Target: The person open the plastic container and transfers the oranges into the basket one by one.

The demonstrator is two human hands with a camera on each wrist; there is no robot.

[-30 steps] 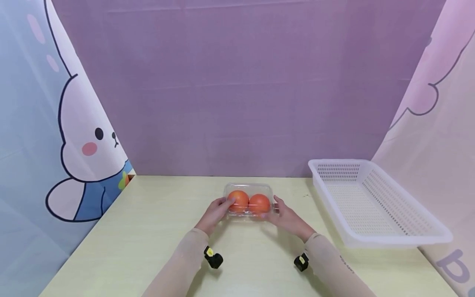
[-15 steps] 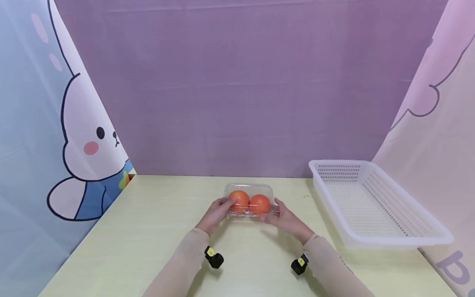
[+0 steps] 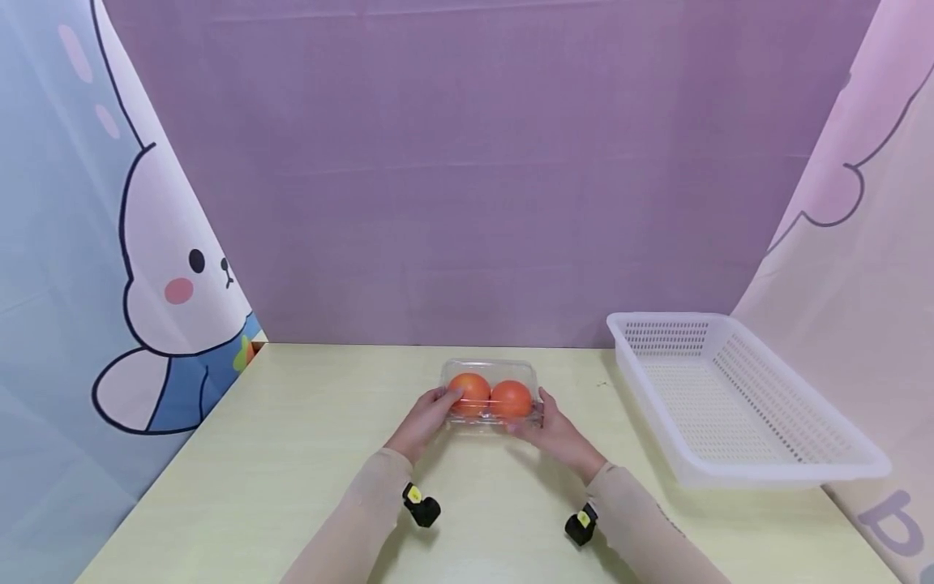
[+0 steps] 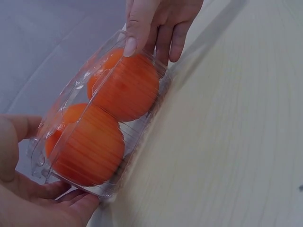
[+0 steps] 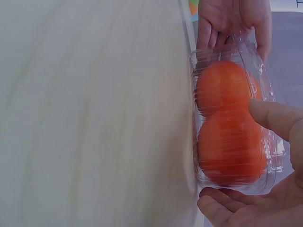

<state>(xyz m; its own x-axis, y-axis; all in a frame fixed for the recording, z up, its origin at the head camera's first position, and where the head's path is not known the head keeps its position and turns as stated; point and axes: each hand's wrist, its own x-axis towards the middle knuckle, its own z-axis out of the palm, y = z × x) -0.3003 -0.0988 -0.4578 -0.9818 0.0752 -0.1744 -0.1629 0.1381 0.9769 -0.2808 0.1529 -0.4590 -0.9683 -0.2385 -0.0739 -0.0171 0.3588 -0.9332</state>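
Note:
A clear plastic clamshell box [image 3: 490, 369] holds two round orange-red fruits [image 3: 511, 399]; their exact kind is hard to tell. My left hand [image 3: 423, 419] grips the box's left end, its thumb over the lid and its other fingers low at the end. At the opposite end, my right hand [image 3: 553, 430] holds the box with thumb above and fingers below. The left wrist view has the left hand [image 4: 33, 189] close up and the right hand [image 4: 158, 23] beyond the fruits. Whether the box touches the table cannot be told.
To the right on the pale wooden table [image 3: 292, 454] stands a white perforated plastic basket [image 3: 700, 470]. A purple cloth [image 3: 474, 178] hangs behind the table, with printed cloths on both sides. Each sleeve carries a small black wrist camera [image 3: 422, 509].
My right wrist and sleeve have shifted a little left, and the hand has turned slightly at the box's end. The left hand and the box stay almost in place.

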